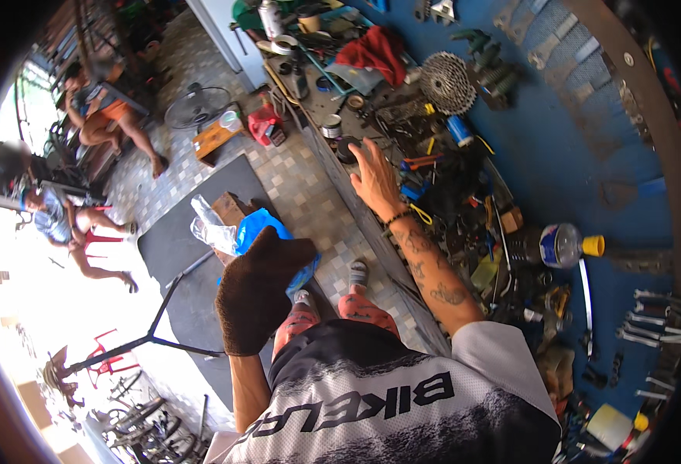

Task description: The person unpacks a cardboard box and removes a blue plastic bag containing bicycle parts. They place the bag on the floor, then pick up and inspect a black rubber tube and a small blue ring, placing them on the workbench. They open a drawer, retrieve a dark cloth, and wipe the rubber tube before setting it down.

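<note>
My right hand [377, 182] reaches over the cluttered workbench with its fingers spread, holding nothing that I can see. Its fingertips are beside a black round lid-like thing [347, 149]; whether they touch it I cannot tell. A small white jar [331, 126] stands just beyond. A thick brown fuzzy cloth [257, 298] covers my left hand past the wrist, above my left forearm [249, 390]. The fingers in it are hidden. Below the cloth lie a blue plastic bag [259, 226] and a clear plastic bag [213, 233] by a wooden block [230, 207].
Tools, a bicycle cassette [447, 83], a red cloth [373, 56] and a plastic bottle [561, 246] crowd the bench. A black stand [151, 338] rises at the left over a dark mat [201, 205]. Two people sit farther left. A fan [198, 107] and red jug [265, 124] are on the floor.
</note>
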Available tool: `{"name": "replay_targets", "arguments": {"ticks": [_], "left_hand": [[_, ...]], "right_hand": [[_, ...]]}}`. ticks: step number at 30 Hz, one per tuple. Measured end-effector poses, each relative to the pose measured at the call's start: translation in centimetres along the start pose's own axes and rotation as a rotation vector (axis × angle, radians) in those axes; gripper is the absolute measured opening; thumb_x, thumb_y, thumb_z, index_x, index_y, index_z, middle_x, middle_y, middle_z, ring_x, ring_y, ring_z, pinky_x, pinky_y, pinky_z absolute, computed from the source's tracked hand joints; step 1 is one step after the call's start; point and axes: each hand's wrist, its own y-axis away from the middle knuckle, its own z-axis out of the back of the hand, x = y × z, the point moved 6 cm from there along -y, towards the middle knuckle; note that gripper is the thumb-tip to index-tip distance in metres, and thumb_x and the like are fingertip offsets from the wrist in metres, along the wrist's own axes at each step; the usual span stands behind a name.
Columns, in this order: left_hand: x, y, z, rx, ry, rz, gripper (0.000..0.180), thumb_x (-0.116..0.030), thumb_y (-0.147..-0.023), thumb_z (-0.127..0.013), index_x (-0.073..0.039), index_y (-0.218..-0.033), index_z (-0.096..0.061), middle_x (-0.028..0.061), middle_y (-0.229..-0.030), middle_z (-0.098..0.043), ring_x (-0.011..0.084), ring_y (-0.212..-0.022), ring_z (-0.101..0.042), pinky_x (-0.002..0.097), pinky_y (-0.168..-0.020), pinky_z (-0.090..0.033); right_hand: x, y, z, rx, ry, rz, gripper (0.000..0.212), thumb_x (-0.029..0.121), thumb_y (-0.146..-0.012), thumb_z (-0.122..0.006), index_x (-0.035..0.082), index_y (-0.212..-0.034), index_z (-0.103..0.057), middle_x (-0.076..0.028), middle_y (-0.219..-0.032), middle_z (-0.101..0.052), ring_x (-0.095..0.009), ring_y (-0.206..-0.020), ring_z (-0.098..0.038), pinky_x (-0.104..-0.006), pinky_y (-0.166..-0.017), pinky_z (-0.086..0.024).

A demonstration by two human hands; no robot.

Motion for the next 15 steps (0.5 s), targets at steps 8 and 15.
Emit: {"name": "replay_targets", "arguments": {"ticks": [8, 15], "left_hand": [[-6.6, -1.2, -0.6, 0.149, -0.4, -0.174, 0.017, -0.024, -0.075, -0.075, -0.011, -0.086, -0.076, 0.0153, -0.087, -0.065, 0.0351, -0.083, -0.066, 0.0396, -0.077, -0.053], [-4.5, -7.0, -2.1, 0.197, -0.406, -0.264, 0.024, -0.03, -0.067, -0.078, -0.012, -0.081, -0.071, 0.0116, -0.081, -0.064, 0.0333, -0.078, -0.065, 0.0456, -0.072, -0.047]], "right_hand": [[-4.6, -5.3, -7.2, 0.393, 0.186, -0.027, 0.069, 0.012, -0.085, -0.081, 0.015, -0.146, -0.048, -0.015, -0.141, -0.052, -0.038, -0.128, -0.054, -0.0485, -0.105, -0.048], [7.0, -2.9, -0.5, 0.266, -0.629, 0.06, 0.07, 0.026, -0.078, -0.084, 0.008, -0.138, -0.053, -0.019, -0.124, -0.054, -0.038, -0.11, -0.06, -0.0456, -0.098, -0.05]]}}
